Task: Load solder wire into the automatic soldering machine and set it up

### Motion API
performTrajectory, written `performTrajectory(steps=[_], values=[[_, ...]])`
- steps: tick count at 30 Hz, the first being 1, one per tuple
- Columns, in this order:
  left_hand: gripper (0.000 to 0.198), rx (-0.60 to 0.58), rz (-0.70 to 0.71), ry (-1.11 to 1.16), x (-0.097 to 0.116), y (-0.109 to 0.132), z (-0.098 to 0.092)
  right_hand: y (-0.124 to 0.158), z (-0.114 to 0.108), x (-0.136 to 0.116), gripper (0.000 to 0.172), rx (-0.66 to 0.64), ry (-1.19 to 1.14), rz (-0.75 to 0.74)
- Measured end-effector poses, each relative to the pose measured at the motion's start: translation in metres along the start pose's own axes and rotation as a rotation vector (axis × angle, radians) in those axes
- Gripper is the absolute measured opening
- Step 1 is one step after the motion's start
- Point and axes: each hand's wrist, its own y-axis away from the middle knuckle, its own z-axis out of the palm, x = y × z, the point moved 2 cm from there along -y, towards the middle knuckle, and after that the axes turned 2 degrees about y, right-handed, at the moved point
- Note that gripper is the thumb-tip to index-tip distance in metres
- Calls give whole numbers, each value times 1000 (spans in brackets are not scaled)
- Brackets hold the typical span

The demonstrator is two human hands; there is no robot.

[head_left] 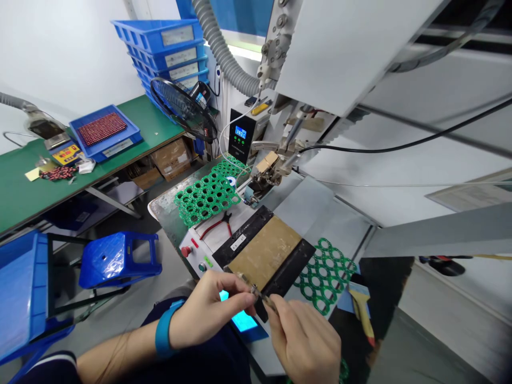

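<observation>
My left hand [210, 309], with a blue band on its wrist, is closed in a pinch over the near edge of the soldering machine's platform. Between its fingertips shows a small metallic piece [254, 289], too small to name. My right hand [306, 338] is curled round a thin tool [267, 301], mostly hidden in the fingers, whose tip meets the small piece. Just beyond both hands lies a tan plate [266, 250] set in a black fixture [286, 272]. Below the left fingers a lit touchscreen [244, 320] is partly covered.
Green boards with round holes lie right [326, 272] and back left [208, 194]. Red-handled cutters [216, 226] rest by a red button [186, 251]. The soldering head [270, 170] overhangs the platform. A brush [362, 309] lies right. A blue stool [118, 261] stands left.
</observation>
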Motion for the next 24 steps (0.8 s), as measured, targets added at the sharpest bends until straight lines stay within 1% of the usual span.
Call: performTrajectory(steps=[2,4,6,8,11,15,17,19,21,24], values=[[25,-7,45,-156,7,3,-1,1,-1,2,7,6,68,26],[24,-8,64,-238,13,5,-1,0,-2,3,7,11,52,36],[21,9,65,-283,15,6,-1,-2,-4,1,9,8,9,-18],[19,53,58,-321,14,5,-2,-4,-5,-1,10,-15,31,-60],[17,129,48,-410,12,5,-4,-5,-5,-1,8,-21,99,-23],[15,135,47,-437,12,5,-5,-3,-2,-4,9,-14,40,-79],[15,140,67,-450,14,5,-6,-3,0,-4,7,-10,65,-60],[15,149,100,-486,16,6,-6,-3,1,-3,6,-2,74,-21],[14,153,146,-527,16,6,-6,-3,2,-5,6,3,44,-34],[15,213,294,-660,16,6,-5,-4,4,-10,8,-10,25,-82]])
